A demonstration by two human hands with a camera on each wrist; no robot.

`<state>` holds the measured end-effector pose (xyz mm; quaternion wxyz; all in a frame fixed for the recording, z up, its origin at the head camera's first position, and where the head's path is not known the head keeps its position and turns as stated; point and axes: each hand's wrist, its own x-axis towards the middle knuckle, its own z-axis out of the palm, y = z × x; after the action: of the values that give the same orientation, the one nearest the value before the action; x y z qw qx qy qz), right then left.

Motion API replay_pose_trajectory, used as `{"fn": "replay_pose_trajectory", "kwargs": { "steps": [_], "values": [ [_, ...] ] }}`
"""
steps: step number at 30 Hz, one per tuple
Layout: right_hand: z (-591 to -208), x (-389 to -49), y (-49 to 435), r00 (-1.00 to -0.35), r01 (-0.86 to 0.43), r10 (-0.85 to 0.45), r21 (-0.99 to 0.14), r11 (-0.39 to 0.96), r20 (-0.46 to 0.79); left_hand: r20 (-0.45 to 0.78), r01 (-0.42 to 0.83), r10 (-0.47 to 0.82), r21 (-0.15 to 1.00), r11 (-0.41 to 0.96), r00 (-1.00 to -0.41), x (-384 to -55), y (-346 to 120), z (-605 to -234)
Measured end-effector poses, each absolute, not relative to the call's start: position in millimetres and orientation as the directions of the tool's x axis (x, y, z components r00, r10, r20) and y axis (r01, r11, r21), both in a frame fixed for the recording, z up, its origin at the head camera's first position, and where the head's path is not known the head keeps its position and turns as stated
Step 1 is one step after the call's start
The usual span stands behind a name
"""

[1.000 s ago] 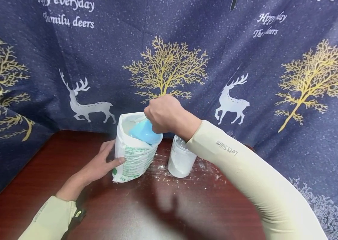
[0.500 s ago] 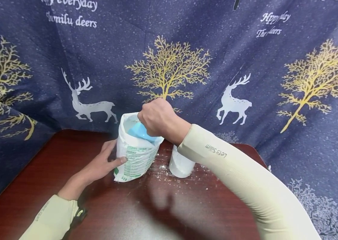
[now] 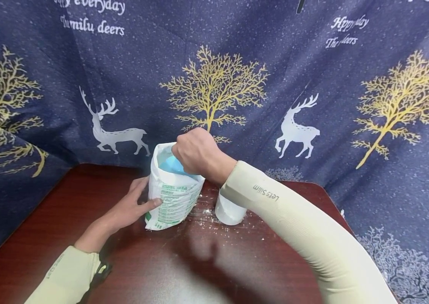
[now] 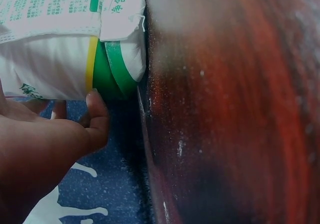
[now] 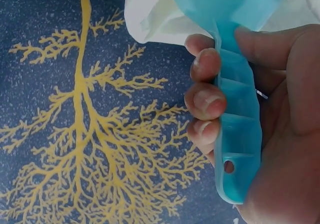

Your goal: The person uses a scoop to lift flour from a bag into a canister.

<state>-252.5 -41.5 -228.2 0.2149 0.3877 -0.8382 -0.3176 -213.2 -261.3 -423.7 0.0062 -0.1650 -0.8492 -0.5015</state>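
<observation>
My right hand (image 3: pixel 196 151) grips the ribbed handle of a light blue plastic scoop (image 5: pixel 240 114), fingers on one side and thumb near the bowl. The scoop's bowl sits inside the mouth of a white plastic bag (image 3: pixel 172 198) with green print, and part of it is hidden by the hand and the rim. My left hand (image 3: pixel 132 204) holds the bag's left side, thumb across the front and fingers toward the back. In the left wrist view, fingertips (image 4: pixel 96 102) touch the bag's white side near its green and yellow band.
Just right of the bag stands a clear tub (image 3: pixel 230 210) with white contents, its top hidden behind my right sleeve. White crumbs (image 3: pixel 208 217) lie scattered around it on the dark red table (image 3: pixel 153 270). A blue cloth (image 3: pixel 237 25) with deer and trees hangs behind.
My right hand has moved left and slightly down, taking the scoop deeper into the bag. The right sleeve now covers more of the tub. My left hand keeps its place on the bag.
</observation>
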Motion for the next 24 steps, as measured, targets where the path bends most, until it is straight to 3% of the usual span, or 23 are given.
{"fn": "replay_pose_trajectory", "kwargs": {
  "steps": [24],
  "values": [
    [-244,-261,-37,-0.594,-0.579,-0.801,0.651,0.49,0.074,0.143,0.257,0.269,0.849,0.461,-0.953,-215,-263,-426]
  ]
}}
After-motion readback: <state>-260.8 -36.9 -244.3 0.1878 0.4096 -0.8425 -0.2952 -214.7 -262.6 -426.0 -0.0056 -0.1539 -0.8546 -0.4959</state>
